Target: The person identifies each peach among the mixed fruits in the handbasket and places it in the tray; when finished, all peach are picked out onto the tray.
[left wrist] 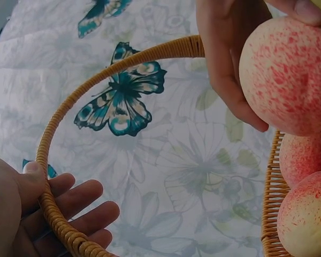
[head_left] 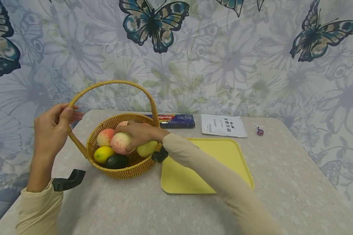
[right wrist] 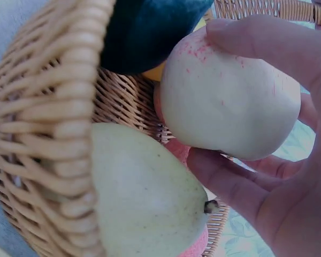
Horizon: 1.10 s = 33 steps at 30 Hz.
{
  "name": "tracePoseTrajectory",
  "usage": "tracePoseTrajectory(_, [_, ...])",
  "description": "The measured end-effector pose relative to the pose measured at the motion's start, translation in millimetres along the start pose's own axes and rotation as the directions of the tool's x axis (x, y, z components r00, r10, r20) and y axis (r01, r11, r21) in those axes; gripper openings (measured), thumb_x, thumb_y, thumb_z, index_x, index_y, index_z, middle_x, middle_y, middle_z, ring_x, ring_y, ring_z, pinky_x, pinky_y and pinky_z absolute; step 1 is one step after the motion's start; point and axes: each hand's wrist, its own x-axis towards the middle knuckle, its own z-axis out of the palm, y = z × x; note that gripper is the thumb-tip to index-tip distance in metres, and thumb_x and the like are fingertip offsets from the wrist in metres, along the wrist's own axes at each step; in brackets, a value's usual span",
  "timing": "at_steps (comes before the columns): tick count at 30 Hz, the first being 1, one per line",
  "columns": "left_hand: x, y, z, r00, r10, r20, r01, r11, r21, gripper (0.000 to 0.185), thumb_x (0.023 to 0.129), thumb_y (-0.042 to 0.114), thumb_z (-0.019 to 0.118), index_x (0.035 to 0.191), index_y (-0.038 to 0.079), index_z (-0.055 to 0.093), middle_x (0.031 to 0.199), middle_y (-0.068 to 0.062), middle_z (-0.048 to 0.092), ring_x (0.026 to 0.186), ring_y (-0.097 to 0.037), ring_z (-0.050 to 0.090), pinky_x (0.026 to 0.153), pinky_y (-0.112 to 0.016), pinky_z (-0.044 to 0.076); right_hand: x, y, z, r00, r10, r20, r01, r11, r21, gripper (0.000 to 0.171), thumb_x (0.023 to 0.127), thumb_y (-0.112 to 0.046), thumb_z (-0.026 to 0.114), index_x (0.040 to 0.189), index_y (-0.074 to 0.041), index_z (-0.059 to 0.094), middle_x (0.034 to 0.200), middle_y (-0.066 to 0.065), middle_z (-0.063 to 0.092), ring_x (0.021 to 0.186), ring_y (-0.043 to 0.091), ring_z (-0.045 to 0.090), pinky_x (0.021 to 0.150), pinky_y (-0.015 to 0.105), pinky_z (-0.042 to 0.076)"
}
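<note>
The wicker basket (head_left: 121, 163) sits on the table (head_left: 282, 182), and everything else is placed around it. The left hand (head_left: 51, 130) is at the left side of the basket. Its thumb and fingers are wrapped around the handle (head_left: 111, 84) low down, where the handle comes up from the rim. The right hand (head_left: 136, 133) reaches over the basket from the right side. Its fingers and thumb are curled around a peach (head_left: 120, 143), pale with pink speckles, held over the other fruit. The two hands are apart, one at each side of the basket.

Inside the basket lie another peach (head_left: 104, 137), a yellow lemon (head_left: 103, 154), a dark green avocado (head_left: 116, 161) and a pale green pear (head_left: 147, 148).

Just right of the basket is a yellow tray (head_left: 223, 156), flat on the table. Behind the basket, near the wall, lies a blue pasta pack (head_left: 176, 120). Right of that pack is a white paper packet (head_left: 223, 125), and further right is a small lollipop (head_left: 260, 131). The wall cloth (head_left: 223, 49) behind the basket has big butterflies on it.
</note>
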Motion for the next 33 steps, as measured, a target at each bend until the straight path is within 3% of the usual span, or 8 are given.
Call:
tracePoseTrajectory(7, [0.1,-0.1,0.1,1.0,0.003,-0.007,-0.003,1.0,-0.001,0.033,0.101,0.026,0.047,0.115,0.001,0.065,0.084,0.029,0.058,0.078,0.016,0.058,0.069,-0.004,0.044,-6,0,4,0.995,-0.083,-0.058,0.088,0.992,0.087,0.061,0.079,-0.021,0.075,0.132,-0.014,0.046,0.128,-0.002,0.048,0.108,0.008,0.049,0.089,0.016,0.041])
tracePoseTrajectory(14, [0.3,-0.7,0.7,1.0,-0.006,-0.004,0.006,1.0,0.009,0.034,0.101,0.027,0.047,0.115,0.002,0.065,0.084,0.029,0.057,0.078,0.016,0.057,0.069,-0.003,0.043,-15,3,10,0.99,-0.05,-0.13,0.072,0.982,0.172,0.063,0.08,-0.021,0.075,0.134,-0.015,0.043,0.139,-0.001,0.04,0.108,0.006,0.05,0.088,0.014,0.042])
tracePoseTrajectory(21, [0.2,0.1,1.1,1.0,-0.001,-0.003,0.001,1.0,0.002,0.034,0.101,0.027,0.047,0.115,0.002,0.065,0.084,0.028,0.057,0.078,0.016,0.058,0.068,-0.003,0.044,-26,7,17,0.981,-0.002,-0.196,0.052,0.966,0.251,0.064,0.08,-0.022,0.073,0.136,-0.014,0.042,0.125,0.002,0.052,0.098,0.008,0.057,0.08,0.016,0.048])
tracePoseTrajectory(27, [1.0,0.3,1.4,1.0,0.006,-0.005,-0.006,1.0,0.0,0.034,0.101,0.026,0.047,0.115,0.001,0.065,0.084,0.028,0.058,0.077,0.016,0.058,0.069,-0.003,0.044,-35,10,20,0.962,0.033,-0.272,0.059,0.945,0.323,0.064,0.079,-0.021,0.075,0.133,-0.013,0.042,0.127,0.004,0.053,0.102,0.008,0.056,0.081,0.017,0.049])
tracePoseTrajectory(33, [0.9,-1.3,1.2,1.0,0.008,-0.008,-0.008,1.0,-0.006,0.033,0.101,0.026,0.047,0.115,0.001,0.065,0.083,0.028,0.058,0.077,0.016,0.058,0.067,-0.003,0.044,-43,11,22,0.94,0.081,-0.331,0.061,0.915,0.398,0.071,0.082,-0.023,0.075,0.143,-0.018,0.039,0.137,0.003,0.047,0.107,0.009,0.055,0.082,0.02,0.05])
